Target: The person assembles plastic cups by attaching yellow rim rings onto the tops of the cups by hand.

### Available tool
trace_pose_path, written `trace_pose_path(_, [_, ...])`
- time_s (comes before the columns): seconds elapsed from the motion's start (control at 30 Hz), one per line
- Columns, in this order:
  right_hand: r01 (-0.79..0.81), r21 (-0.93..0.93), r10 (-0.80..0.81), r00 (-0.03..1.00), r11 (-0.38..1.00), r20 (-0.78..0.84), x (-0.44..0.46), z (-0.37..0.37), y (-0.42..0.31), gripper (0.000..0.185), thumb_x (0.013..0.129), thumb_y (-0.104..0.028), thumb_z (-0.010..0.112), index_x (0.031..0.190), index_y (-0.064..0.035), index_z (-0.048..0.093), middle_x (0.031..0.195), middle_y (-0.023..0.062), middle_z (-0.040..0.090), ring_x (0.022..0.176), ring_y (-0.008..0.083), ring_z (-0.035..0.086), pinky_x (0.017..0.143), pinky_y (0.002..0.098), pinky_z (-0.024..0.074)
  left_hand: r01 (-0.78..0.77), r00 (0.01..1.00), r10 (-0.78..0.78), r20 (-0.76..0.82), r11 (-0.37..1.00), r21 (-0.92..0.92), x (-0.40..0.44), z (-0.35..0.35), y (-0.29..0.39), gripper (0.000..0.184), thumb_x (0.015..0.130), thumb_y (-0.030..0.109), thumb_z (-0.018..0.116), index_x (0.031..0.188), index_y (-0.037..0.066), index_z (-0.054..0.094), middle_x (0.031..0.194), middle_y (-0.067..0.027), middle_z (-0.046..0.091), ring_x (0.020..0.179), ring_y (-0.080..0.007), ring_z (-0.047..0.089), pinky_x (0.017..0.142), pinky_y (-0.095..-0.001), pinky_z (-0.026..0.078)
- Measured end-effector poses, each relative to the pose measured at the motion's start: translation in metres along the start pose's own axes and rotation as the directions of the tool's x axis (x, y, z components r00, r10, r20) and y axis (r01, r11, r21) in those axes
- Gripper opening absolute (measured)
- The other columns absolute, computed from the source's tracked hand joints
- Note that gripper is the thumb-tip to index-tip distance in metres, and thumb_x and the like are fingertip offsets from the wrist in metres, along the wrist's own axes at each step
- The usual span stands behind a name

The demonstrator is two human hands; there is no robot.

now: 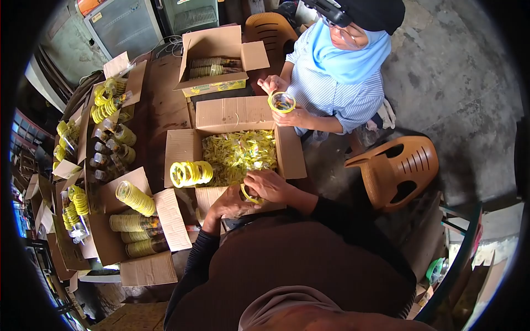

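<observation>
Hands [231, 203] meet at a yellow-rimmed cup [251, 194] near a packet-filled box [229, 113].

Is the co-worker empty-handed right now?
No, one of the co-worker's hands holds a yellow-rimmed cup.

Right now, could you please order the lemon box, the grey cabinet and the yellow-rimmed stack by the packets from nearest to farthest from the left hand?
From the left hand, in the head view:
1. Yellow-rimmed stack: just ahead, slightly left.
2. Lemon box: ahead, beyond the packets.
3. Grey cabinet: farthest, ahead and left.
</observation>
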State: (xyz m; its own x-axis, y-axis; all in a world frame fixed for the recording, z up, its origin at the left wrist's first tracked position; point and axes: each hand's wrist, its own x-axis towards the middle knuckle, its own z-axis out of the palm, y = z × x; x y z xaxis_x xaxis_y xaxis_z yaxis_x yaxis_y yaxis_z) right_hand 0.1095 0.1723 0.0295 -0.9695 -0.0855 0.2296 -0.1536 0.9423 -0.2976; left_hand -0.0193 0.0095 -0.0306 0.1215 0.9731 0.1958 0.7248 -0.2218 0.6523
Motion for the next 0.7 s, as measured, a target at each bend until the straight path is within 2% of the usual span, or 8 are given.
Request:
trace_pose_path(0.03, [0.008, 0.021, -0.008, 0.999, 1.000, 0.039, 0.000, 0.000, -0.003, 0.020, 0.079, -0.020, 0.063, 0.087, -0.0048, 0.054, 0.088, 0.0099, 0.054, 0.079, 0.0260, 0.062, 0.067, 0.0383, 0.0511, 0.044, 0.999, -0.046, -0.003, 0.958, -0.282, 0.009, -0.015, 0.017, 0.043, 0.074, 0.012, 0.070, 0.112, 0.034, 0.065, 0.092, -0.0084, 0.058, 0.086, -0.0254, 0.059, 0.071, -0.0336, 0.048])
trace_pose_path(0.07, [0.002, -0.007, -0.002, 0.999, 1.000, 0.037, 0.001, 0.000, -0.006, 0.021, 0.079, -0.022, 0.064, 0.087, -0.0053, 0.054, 0.088, 0.0096, 0.055, 0.080, 0.0257, 0.062, 0.066, 0.0384, 0.0515, 0.255, 0.954, -0.298, 0.046, 0.716, -0.650, 0.017, -0.028, 0.039, 0.038, 0.072, 0.017, 0.076, 0.108, 0.018, 0.065, 0.093, -0.0076, 0.064, 0.085, -0.0182, 0.061, 0.073, -0.0301, 0.049])
trace_pose_path(0.2, [-0.014, 0.003, 0.014, 0.999, 1.000, 0.050, -0.001, 0.002, -0.010, 0.021, 0.081, -0.022, 0.062, 0.089, -0.0041, 0.054, 0.089, 0.0112, 0.054, 0.083, 0.0265, 0.060, 0.071, 0.0390, 0.0500, 0.417, 0.909, -0.336, 0.248, 0.748, -0.516, 0.021, -0.019, 0.031, 0.039, 0.068, 0.019, 0.079, 0.099, 0.003, 0.064, 0.093, -0.0042, 0.068, 0.082, -0.0131, 0.062, 0.075, -0.0270, 0.049])
trace_pose_path(0.27, [-0.037, -0.050, 0.036, 0.999, 0.998, -0.027, -0.005, 0.007, -0.009, 0.023, 0.081, -0.024, 0.062, 0.091, -0.0040, 0.055, 0.091, 0.0105, 0.055, 0.085, 0.0270, 0.060, 0.074, 0.0414, 0.0496, 0.411, 0.911, -0.355, 0.210, 0.733, -0.542, 0.021, -0.021, 0.040, 0.039, 0.067, 0.019, 0.080, 0.099, 0.002, 0.064, 0.093, -0.0042, 0.068, 0.082, -0.0128, 0.062, 0.075, -0.0269, 0.049])
trace_pose_path(0.4, [-0.035, -0.065, 0.037, 0.999, 0.997, 0.028, -0.009, 0.021, -0.007, 0.024, 0.082, -0.026, 0.061, 0.093, -0.0057, 0.056, 0.092, 0.0090, 0.056, 0.087, 0.0258, 0.059, 0.076, 0.0408, 0.0480, 0.387, 0.919, -0.351, 0.180, 0.715, -0.583, 0.015, -0.009, 0.030, 0.039, 0.067, 0.016, 0.080, 0.100, 0.003, 0.064, 0.094, -0.0043, 0.068, 0.083, -0.0121, 0.062, 0.077, -0.0275, 0.050])
trace_pose_path(0.5, [0.080, -0.187, -0.113, 0.979, 0.979, -0.170, -0.012, 0.031, -0.001, 0.020, 0.083, -0.028, 0.059, 0.093, -0.0106, 0.057, 0.092, 0.0057, 0.054, 0.089, 0.0210, 0.057, 0.080, 0.0350, 0.0445, 0.453, 0.885, -0.391, 0.251, 0.605, -0.655, 0.012, -0.010, 0.030, 0.039, 0.066, 0.014, 0.080, 0.101, 0.003, 0.065, 0.096, -0.0041, 0.068, 0.086, -0.0120, 0.062, 0.079, -0.0288, 0.050])
trace_pose_path(0.57, [0.153, -0.203, -0.206, 0.940, 0.967, -0.271, -0.016, 0.030, 0.004, 0.019, 0.085, -0.028, 0.059, 0.094, -0.0109, 0.057, 0.092, 0.0053, 0.054, 0.090, 0.0206, 0.056, 0.081, 0.0353, 0.0438, 0.390, 0.913, -0.364, 0.186, 0.639, -0.663, 0.010, -0.005, 0.027, 0.037, 0.068, 0.012, 0.078, 0.101, 0.004, 0.065, 0.096, -0.0036, 0.068, 0.084, -0.0129, 0.062, 0.079, -0.0295, 0.050])
trace_pose_path(0.7, [0.095, 0.030, -0.094, 0.995, 0.995, -0.017, -0.015, 0.028, 0.008, 0.020, 0.087, -0.028, 0.058, 0.095, -0.0092, 0.057, 0.090, 0.0071, 0.055, 0.086, 0.0233, 0.058, 0.077, 0.0370, 0.0453, 0.409, 0.910, -0.365, 0.197, 0.711, -0.573, 0.016, -0.015, 0.040, 0.035, 0.070, 0.017, 0.074, 0.102, 0.007, 0.066, 0.095, -0.0051, 0.069, 0.081, -0.0182, 0.064, 0.078, -0.0318, 0.050])
